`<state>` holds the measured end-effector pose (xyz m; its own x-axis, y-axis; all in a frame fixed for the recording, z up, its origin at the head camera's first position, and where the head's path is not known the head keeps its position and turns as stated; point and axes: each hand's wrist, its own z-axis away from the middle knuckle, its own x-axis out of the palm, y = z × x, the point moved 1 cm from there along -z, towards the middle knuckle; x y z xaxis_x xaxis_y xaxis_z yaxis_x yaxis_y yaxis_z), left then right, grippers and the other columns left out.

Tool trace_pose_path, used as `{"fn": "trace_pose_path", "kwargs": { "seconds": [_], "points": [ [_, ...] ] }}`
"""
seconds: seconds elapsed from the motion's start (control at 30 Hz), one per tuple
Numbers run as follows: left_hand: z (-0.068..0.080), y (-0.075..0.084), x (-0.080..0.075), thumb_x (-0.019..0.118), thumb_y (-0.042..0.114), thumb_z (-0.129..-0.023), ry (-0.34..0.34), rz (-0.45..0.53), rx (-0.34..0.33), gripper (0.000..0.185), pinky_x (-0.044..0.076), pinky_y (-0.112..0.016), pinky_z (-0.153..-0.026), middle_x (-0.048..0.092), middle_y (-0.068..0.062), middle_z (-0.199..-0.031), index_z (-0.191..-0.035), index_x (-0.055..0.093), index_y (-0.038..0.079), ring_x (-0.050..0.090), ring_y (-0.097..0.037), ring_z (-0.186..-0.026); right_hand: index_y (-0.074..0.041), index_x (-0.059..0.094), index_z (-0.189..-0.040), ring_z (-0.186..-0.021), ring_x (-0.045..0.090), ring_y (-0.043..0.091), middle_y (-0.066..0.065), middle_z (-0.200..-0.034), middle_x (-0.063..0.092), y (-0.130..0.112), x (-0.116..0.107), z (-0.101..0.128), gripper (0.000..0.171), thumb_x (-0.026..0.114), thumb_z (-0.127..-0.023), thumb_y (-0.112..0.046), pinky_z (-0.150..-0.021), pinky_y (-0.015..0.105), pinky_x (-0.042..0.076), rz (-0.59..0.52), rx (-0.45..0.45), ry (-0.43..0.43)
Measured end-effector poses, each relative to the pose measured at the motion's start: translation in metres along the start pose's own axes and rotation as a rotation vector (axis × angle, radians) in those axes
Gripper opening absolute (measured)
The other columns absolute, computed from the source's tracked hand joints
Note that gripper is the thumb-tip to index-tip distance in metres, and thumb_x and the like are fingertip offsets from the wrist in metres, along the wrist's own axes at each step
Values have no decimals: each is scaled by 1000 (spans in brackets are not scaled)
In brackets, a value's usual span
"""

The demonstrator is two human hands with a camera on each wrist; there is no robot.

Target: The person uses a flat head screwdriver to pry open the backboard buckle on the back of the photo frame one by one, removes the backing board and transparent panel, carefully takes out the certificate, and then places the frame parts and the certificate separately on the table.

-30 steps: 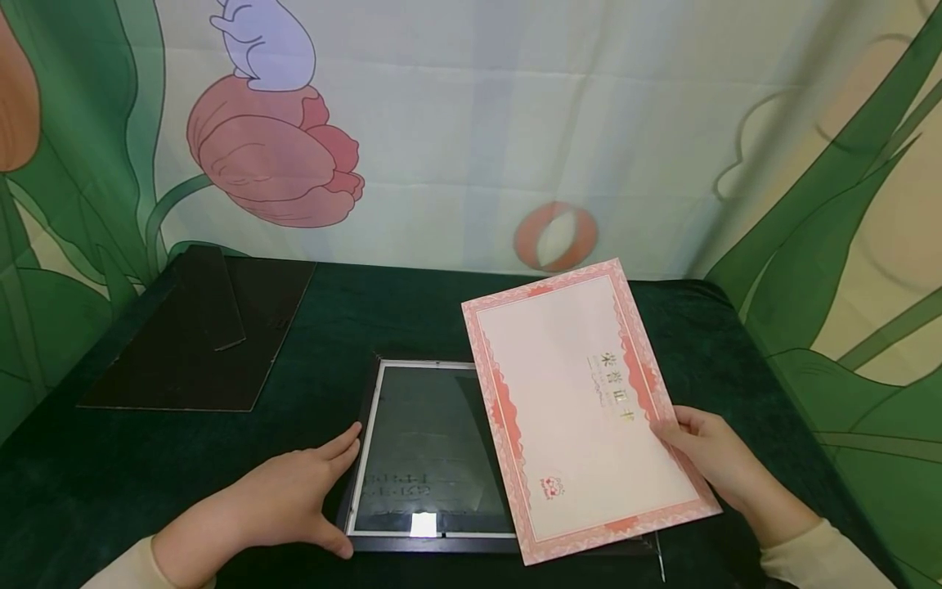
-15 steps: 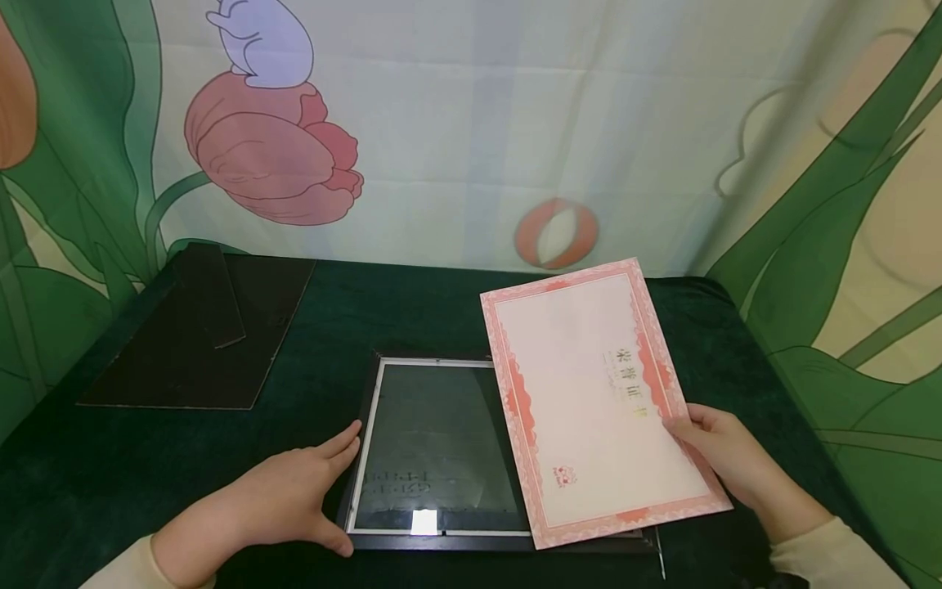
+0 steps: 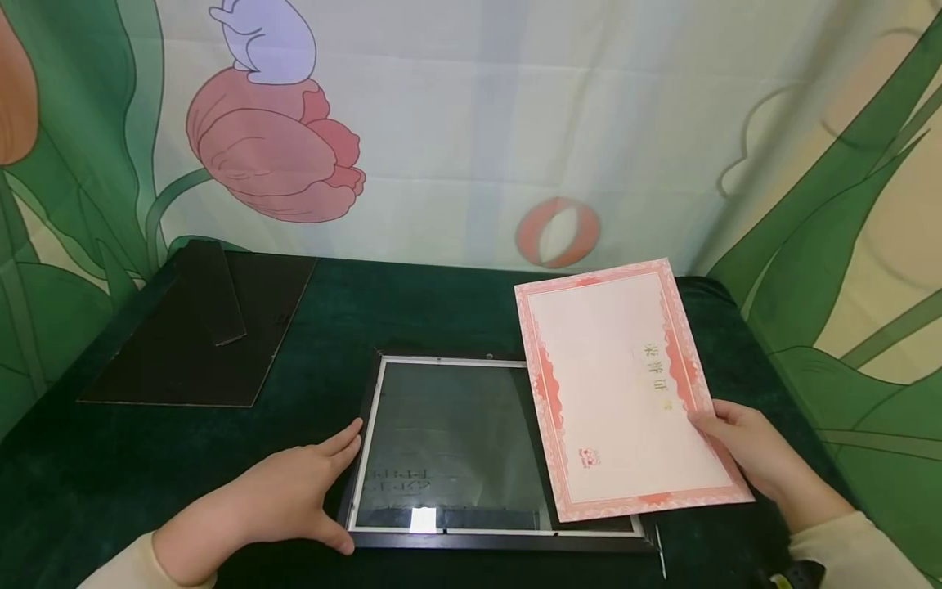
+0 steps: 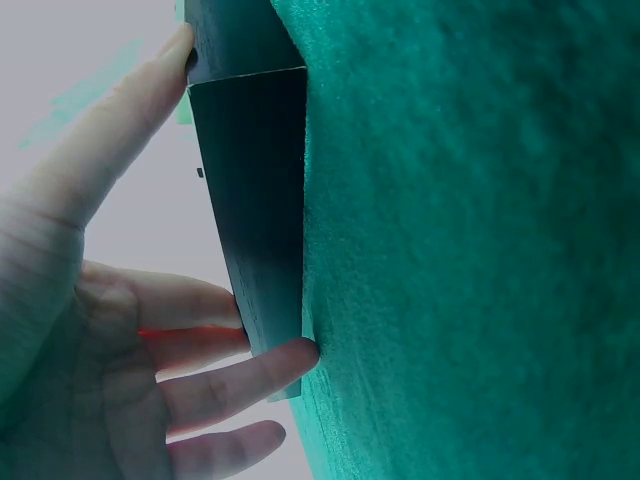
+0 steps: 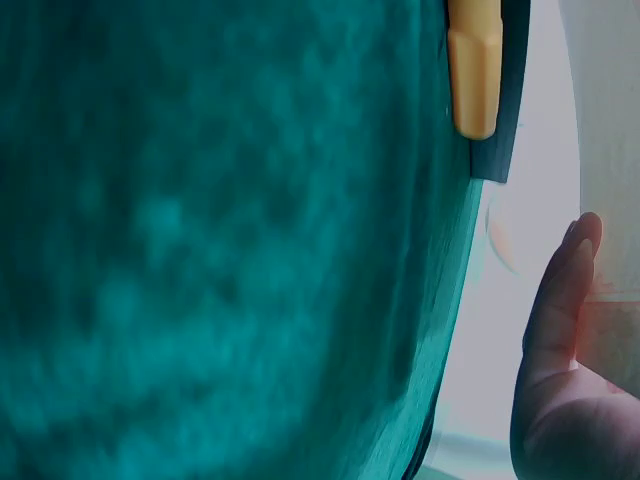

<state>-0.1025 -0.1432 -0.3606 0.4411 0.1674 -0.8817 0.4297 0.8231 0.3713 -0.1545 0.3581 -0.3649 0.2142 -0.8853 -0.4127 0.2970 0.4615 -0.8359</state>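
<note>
Pink-bordered certificate (image 3: pixel 625 384): tilted, overlapping right side of frame.
Right hand (image 3: pixel 743 454): pinches certificate's right edge.
Left hand (image 3: pixel 283 499): fingers straight, flat against frame's left edge.
Black frame (image 3: pixel 449 446): lies on green cloth (image 3: pixel 331 327).

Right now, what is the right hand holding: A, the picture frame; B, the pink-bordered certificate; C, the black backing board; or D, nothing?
B: the right hand pinches the right edge of the certificate, which overlaps the right side of the frame; the backing board lies apart at the far left, and the left hand rests on the frame's left edge.
</note>
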Motion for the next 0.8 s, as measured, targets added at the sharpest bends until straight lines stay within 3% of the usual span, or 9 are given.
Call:
{"fn": "trace_pose_path", "kwargs": {
  "seconds": [0.6,0.8],
  "points": [
    [-1,-1,3,57,71,-46,-8,-10,5,113,45,-34,-74,20,-10,-138,-131,29,2,52,-12,-87,12,25,-125,-64,59,23,3,-79,60,21,-33,-12,65,46,-86,-36,-58,37,48,10,16,23],
    [-1,-2,2,58,71,-46,10,-5,-2,114,43,-36,-76,19,-8,-138,-132,27,4,50,-14,-93,11,25,-125,-63,59,24,3,-76,60,22,-45,-13,66,45,-86,-38,-56,36,48,35,26,37]
  ]
}}
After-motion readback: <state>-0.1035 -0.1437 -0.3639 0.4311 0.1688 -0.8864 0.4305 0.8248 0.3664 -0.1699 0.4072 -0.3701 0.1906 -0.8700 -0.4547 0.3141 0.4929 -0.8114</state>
